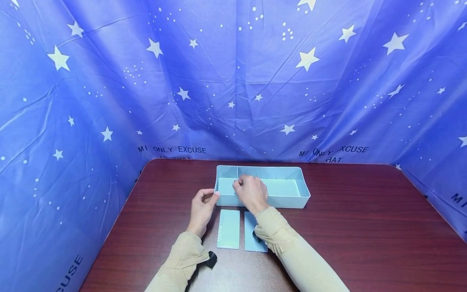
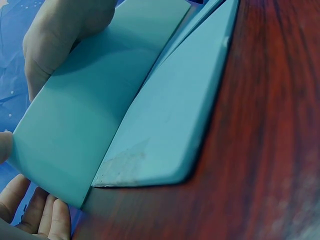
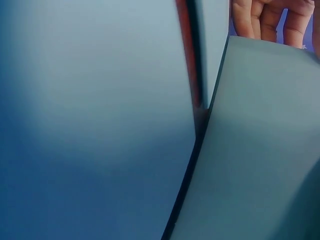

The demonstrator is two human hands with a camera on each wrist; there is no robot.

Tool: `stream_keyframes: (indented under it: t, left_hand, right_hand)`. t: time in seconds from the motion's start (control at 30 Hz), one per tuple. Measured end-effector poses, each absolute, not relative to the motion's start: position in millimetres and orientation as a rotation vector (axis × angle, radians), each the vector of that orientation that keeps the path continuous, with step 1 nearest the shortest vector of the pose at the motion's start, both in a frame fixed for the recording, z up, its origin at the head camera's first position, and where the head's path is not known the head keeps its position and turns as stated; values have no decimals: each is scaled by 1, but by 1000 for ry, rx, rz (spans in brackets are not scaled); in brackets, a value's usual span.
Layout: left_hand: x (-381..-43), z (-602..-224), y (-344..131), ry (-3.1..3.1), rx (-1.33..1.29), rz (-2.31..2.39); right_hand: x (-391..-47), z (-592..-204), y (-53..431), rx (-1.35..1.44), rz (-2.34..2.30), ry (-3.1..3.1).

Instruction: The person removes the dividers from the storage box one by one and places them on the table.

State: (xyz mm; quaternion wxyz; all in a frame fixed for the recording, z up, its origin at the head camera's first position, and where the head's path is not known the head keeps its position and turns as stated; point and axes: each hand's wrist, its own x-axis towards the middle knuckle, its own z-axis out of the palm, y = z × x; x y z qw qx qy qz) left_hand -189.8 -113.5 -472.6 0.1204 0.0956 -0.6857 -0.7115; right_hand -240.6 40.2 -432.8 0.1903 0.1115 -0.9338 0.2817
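Note:
A long pale blue plastic box stands on the table. My left hand holds its left end, the thumb at the near corner and the fingers along the end wall. Over the near wall reaches my right hand, its curled fingers inside the box at a thin upright divider. That divider crosses the box near its left end; its near part is hidden by the hand. In front of the box lie two flat pale blue panels, a left panel and a right panel partly under my right wrist.
The dark red wooden table spreads to both sides of the box. A blue curtain with white stars hangs behind the table and along its sides. Upright ridges line the inside of the box's far wall.

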Motion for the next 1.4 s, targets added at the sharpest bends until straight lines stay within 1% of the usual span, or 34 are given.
stream_keyframes:
  t: [0.27,0.5,0.6,0.73,0.97,1.13,1.37,1.4]
  left_hand:
    - [-189,-468,-114,-2022,281,-2090]
    - [-171,-438,-109,-2042,276,-2052]
    - [-168,-433,-108,-2043,280,-2053]
    - [-170,-436,-109,-2051,277,-2051]
    - [-188,-467,-115,-2024,304,-2076]
    - [-188,-471,-115,-2017,290,-2070]
    - [-186,-467,-114,-2032,289,-2058]
    - [-189,-472,-114,-2028,284,-2055]
  right_hand:
    - [-241,-432,40,315,793,-2616]
    - [-241,-433,40,325,809,-2579]
    - [-240,-433,40,327,830,-2556]
    - [-240,-433,40,335,852,-2522]
    - [-240,-434,39,339,856,-2499]
    - [-240,-434,40,335,856,-2474]
    - [-241,-433,41,355,859,-2421]
    - [-241,-432,41,360,861,-2411]
